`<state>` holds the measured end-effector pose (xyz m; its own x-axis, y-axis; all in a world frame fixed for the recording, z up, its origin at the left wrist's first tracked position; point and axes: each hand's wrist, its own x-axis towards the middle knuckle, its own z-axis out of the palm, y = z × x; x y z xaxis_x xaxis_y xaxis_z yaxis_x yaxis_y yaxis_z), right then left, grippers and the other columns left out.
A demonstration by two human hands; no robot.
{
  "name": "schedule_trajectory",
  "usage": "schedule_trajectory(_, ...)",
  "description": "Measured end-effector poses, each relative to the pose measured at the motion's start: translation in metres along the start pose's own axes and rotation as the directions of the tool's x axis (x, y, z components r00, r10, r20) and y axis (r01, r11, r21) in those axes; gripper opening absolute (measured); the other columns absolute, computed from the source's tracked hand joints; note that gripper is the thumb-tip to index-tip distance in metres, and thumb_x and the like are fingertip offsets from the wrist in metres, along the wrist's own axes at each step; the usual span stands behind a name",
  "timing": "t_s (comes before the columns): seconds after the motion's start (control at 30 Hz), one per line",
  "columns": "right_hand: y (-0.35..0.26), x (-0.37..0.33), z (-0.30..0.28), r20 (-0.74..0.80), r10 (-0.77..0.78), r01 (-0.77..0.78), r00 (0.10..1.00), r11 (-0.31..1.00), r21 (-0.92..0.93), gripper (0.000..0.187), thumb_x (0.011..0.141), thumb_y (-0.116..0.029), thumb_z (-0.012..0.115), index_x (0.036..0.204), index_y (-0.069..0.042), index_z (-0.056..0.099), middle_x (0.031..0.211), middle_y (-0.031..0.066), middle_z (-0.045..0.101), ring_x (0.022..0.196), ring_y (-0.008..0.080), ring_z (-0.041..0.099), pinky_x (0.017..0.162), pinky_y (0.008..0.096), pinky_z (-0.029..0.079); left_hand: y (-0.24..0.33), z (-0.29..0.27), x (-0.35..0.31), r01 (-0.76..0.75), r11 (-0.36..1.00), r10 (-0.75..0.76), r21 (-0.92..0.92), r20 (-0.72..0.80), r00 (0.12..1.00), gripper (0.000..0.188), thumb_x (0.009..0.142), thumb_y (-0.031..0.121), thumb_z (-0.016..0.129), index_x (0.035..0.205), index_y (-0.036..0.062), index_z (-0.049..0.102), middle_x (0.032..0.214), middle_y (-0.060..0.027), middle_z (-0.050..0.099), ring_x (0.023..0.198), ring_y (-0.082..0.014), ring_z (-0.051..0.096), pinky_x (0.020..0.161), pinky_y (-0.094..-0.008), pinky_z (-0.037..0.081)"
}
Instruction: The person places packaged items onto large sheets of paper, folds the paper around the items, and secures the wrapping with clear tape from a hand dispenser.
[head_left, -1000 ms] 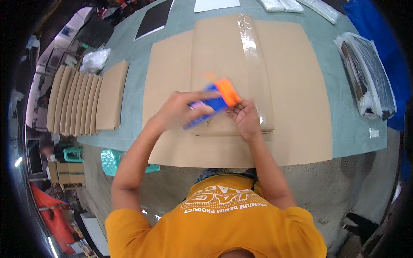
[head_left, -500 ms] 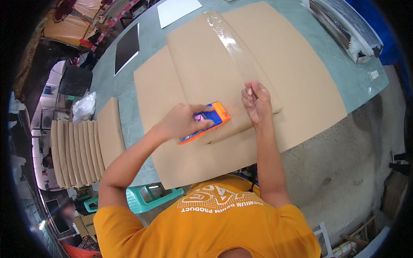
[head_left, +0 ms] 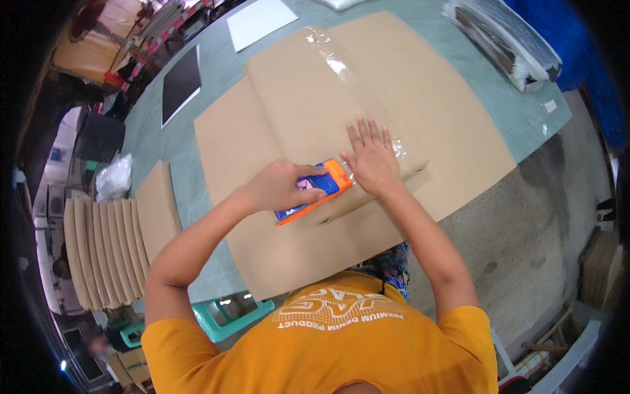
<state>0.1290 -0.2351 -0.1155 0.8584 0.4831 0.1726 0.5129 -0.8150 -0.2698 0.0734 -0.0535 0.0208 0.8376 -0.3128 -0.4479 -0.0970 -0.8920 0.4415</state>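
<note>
A flat package wrapped in brown paper [head_left: 298, 108] lies on a larger brown paper sheet [head_left: 459, 125]. A strip of shiny clear tape [head_left: 336, 64] runs down the package from its far end. My left hand [head_left: 279, 186] is closed around a blue and orange tape dispenser [head_left: 340, 172] at the package's near edge. Beside the dispenser, my right hand [head_left: 375, 163] lies flat on the package, fingers spread, with shiny tape showing around it. What is under the palm is hidden.
The green table [head_left: 220, 85] holds a dark panel [head_left: 182, 85], a white sheet [head_left: 261, 23] and a plastic-wrapped bundle [head_left: 502, 43]. At left stand several brown-wrapped flat packages [head_left: 108, 253] in a row beside a clear plastic bag [head_left: 113, 177]. A green stool [head_left: 230, 318] sits below the table edge.
My right hand has gone from a closed pinch above the package to lying flat on it, slightly left. My left hand keeps the tape dispenser in nearly the same place. The view has shifted slightly.
</note>
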Motion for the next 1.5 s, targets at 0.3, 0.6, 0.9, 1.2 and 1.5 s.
schedule_trajectory(0.3, -0.011, 0.001, 0.003, -0.008, 0.009, -0.010, 1.000, 0.998, -0.065, 0.058, 0.091, -0.041, 0.036, 0.138, -0.007, 0.028, 0.144, 0.0145, 0.023, 0.134, 0.0292, 0.018, 0.109, 0.0453, 0.012, -0.020, 0.026, -0.015, -0.048, 0.889, -0.069, 0.456, 0.236, 0.969, 0.031, 0.070, 0.033, 0.065, 0.089, 0.0094, 0.068, 0.077, -0.0103, 0.065, 0.071, -0.0272, 0.063, 0.064, -0.0362, 0.051)
schedule_trajectory(0.6, 0.053, 0.039, -0.008, -0.066, 0.281, -0.287, 0.957, 0.950, -0.123, 0.077, 0.086, -0.051, 0.042, 0.136, 0.003, 0.023, 0.142, 0.0248, 0.020, 0.133, 0.0358, 0.017, 0.107, 0.0474, 0.014, -0.076, 0.044, -0.048, 0.122, 0.722, -0.362, 0.681, 0.221, 0.906, 0.015, 0.071, 0.021, 0.061, 0.071, 0.0069, 0.067, 0.080, -0.0120, 0.065, 0.071, -0.0288, 0.064, 0.060, -0.0385, 0.050)
schedule_trajectory(0.9, -0.098, -0.005, 0.015, 0.208, -0.368, 0.367, 0.907, 0.929, 0.043, 0.080, 0.074, -0.042, 0.059, 0.139, -0.011, 0.024, 0.144, 0.0254, 0.013, 0.135, 0.0387, 0.008, 0.108, 0.0509, 0.008, -0.118, 0.040, -0.135, 0.613, 0.762, -0.436, 0.206, -0.537, 0.722, 0.036, 0.079, 0.027, 0.060, 0.103, 0.0007, 0.052, 0.083, -0.0217, 0.060, 0.078, -0.0349, 0.061, 0.062, -0.0440, 0.048)
schedule_trajectory(1.2, 0.122, -0.042, -0.091, 0.434, -0.108, 0.090, 0.895, 0.994, 0.060, 0.093, 0.061, -0.035, 0.074, 0.139, -0.018, 0.026, 0.146, 0.0184, 0.012, 0.135, 0.0393, 0.003, 0.104, 0.0596, 0.004, -0.144, 0.107, -0.119, 0.778, 0.625, -0.636, -0.063, -0.620, 0.460, 0.055, 0.074, 0.026, 0.067, 0.119, 0.0046, 0.044, 0.108, -0.0224, 0.050, 0.097, -0.0371, 0.050, 0.080, -0.0461, 0.041)
schedule_trajectory(1.5, 0.221, 0.011, -0.053, -0.071, 0.441, -0.374, 0.895, 0.827, 0.419, 0.070, 0.069, -0.027, 0.072, 0.122, 0.006, 0.041, 0.110, 0.0229, 0.053, 0.105, 0.0353, 0.050, 0.091, 0.0386, 0.040, -0.118, 0.129, -0.029, 0.784, 0.618, -0.415, -0.050, -0.868, 0.272, 0.058, 0.073, 0.026, 0.068, 0.119, 0.0013, 0.043, 0.127, -0.0225, 0.038, 0.119, -0.0364, 0.037, 0.092, -0.0472, 0.034)
